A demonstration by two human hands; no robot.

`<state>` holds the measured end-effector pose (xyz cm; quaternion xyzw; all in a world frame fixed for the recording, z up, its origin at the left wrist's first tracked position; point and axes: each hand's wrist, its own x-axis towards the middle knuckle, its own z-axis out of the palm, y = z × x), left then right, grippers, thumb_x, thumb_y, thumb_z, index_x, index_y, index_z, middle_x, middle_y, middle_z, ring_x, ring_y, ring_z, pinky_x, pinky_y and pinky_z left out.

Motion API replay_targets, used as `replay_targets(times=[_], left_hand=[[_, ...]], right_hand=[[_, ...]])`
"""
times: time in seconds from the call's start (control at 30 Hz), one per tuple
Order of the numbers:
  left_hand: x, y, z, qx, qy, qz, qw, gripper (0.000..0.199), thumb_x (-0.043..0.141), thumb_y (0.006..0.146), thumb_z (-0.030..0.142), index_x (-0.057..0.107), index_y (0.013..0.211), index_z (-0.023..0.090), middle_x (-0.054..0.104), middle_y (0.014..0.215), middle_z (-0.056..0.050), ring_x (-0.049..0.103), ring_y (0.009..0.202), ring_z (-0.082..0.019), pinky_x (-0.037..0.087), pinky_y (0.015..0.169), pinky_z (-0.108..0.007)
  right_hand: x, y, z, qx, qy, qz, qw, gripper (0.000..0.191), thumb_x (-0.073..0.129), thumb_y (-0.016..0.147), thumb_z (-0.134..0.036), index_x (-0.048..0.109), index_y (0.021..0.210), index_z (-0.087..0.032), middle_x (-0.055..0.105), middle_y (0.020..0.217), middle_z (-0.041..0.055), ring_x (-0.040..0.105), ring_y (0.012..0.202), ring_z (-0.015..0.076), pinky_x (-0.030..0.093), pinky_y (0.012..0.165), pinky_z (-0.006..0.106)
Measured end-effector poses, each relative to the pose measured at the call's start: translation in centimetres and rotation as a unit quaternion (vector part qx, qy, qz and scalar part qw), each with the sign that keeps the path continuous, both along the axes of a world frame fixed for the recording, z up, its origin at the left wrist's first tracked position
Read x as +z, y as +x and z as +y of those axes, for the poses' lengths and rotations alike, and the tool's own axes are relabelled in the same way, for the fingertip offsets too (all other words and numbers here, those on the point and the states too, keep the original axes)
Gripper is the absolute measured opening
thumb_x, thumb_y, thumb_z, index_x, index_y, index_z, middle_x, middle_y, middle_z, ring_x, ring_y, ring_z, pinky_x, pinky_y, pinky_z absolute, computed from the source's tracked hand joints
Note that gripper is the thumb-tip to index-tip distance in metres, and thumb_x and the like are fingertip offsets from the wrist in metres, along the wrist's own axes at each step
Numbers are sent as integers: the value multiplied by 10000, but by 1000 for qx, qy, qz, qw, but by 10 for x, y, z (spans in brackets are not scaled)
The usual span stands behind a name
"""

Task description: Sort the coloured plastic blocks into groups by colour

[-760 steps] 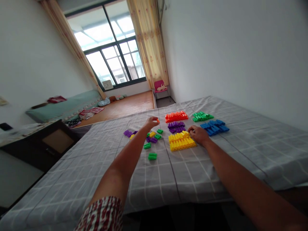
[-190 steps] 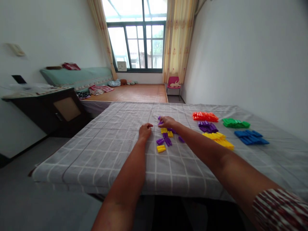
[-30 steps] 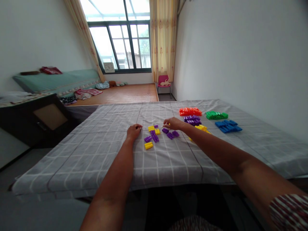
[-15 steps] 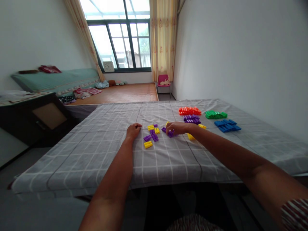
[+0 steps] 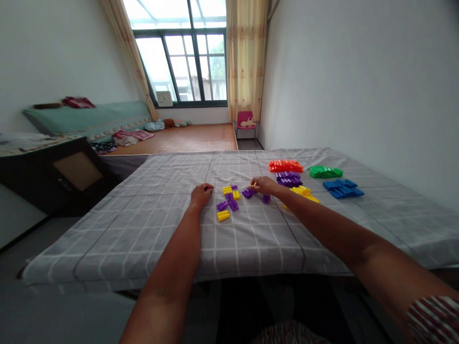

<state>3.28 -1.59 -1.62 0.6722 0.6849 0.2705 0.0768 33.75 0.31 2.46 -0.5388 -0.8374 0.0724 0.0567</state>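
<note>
My right hand (image 5: 263,185) pinches a yellow clothes peg (image 5: 255,183), mostly hidden by the fingers, just above purple pegs (image 5: 247,193). Another purple peg (image 5: 266,198) lies beneath that wrist. On the left, my left hand (image 5: 201,195) rests on the cloth with curled fingers; whatever is inside them, if anything, is hidden. Between the hands lie loose yellow pegs (image 5: 223,216) and purple pegs (image 5: 233,205). The right forearm partly covers a yellow peg pile (image 5: 303,192).
Grouped pegs sit at the right: an orange pile (image 5: 286,166), a purple pile (image 5: 289,178), a green pile (image 5: 325,172) and a blue pile (image 5: 343,188). A grey checked cloth (image 5: 143,234) covers the table. A white wall (image 5: 358,86) stands along the right side.
My right hand has moved slightly right and away from me, uncovering more of the purple pegs below it. My left hand keeps its place on the cloth. The view has shifted slightly.
</note>
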Motion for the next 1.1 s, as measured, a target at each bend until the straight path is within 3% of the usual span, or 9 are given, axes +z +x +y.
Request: replay_targets(times=[0.13, 0.33, 0.5, 0.6, 0.7, 0.8, 0.87, 1.0, 1.1], left_hand=[[1, 0, 0, -4, 1, 8, 1000, 314, 499, 817, 196, 741, 1012, 236, 740, 997, -25, 651, 934, -175, 481, 823, -248], [1, 0, 0, -6, 4, 4, 1000, 301, 501, 815, 203, 746, 988, 225, 740, 997, -32, 654, 922, -181, 484, 820, -257], [4, -1, -2, -1, 4, 2, 1000, 298, 489, 821, 210, 746, 971, 223, 741, 980, -23, 657, 904, -176, 483, 800, -251], [5, -2, -1, 1, -5, 6, 1000, 298, 493, 815, 209, 745, 972, 226, 743, 971, -19, 659, 887, -174, 481, 786, -247], [6, -2, -1, 1, -8, 11, 1000, 305, 488, 815, 212, 743, 982, 223, 742, 976, -24, 658, 896, -179, 476, 779, -250], [6, -3, 0, 7, -14, 10, 1000, 309, 488, 814, 220, 741, 991, 226, 744, 948, -21, 659, 879, -181, 473, 757, -249], [6, -3, 1, 14, -18, 7, 1000, 307, 489, 815, 228, 739, 991, 230, 744, 927, -17, 660, 868, -181, 472, 742, -247], [5, -3, 2, 17, -16, 3, 1000, 305, 489, 815, 235, 738, 991, 225, 742, 933, -23, 659, 871, -183, 471, 734, -249], [5, -4, 2, 17, -12, 6, 1000, 305, 488, 814, 236, 739, 988, 224, 742, 931, -24, 658, 856, -180, 473, 742, -251]], right_hand=[[-4, 1, 2, -7, 23, -3, 1000, 281, 508, 918, -369, 688, 1030, -184, 726, 1007, 77, 662, 909, 189, 445, 713, 239], [-13, 4, -4, 9, -35, 80, 996, 252, 675, 800, -356, 679, 998, -201, 735, 952, 27, 673, 829, 149, 460, 667, 199], [-3, 12, -13, -18, 5, 128, 992, 283, 663, 801, -410, 677, 968, -182, 737, 886, 43, 672, 770, 143, 457, 613, 190], [13, 47, -9, -56, 44, 170, 983, 332, 625, 816, -476, 680, 943, -174, 731, 853, 47, 661, 734, 135, 447, 596, 188], [25, 108, 1, -135, 82, 178, 971, 361, 596, 822, -506, 695, 911, -171, 724, 836, 49, 648, 728, 143, 443, 609, 203], [21, 171, 8, -220, 78, 167, 958, 351, 616, 806, -468, 704, 918, -147, 724, 858, 60, 644, 749, 154, 445, 626, 212], [10, 199, 10, -262, 40, 148, 953, 331, 622, 801, -432, 712, 915, -135, 726, 841, 66, 646, 741, 164, 446, 620, 219], [-13, 210, 7, -288, -5, 79, 954, 337, 621, 793, -441, 735, 865, -133, 725, 835, 91, 655, 773, 202, 441, 639, 242], [-18, 204, 6, -286, -4, 49, 957, 414, 515, 861, -474, 739, 867, -127, 722, 881, 117, 657, 816, 221, 439, 676, 259]])
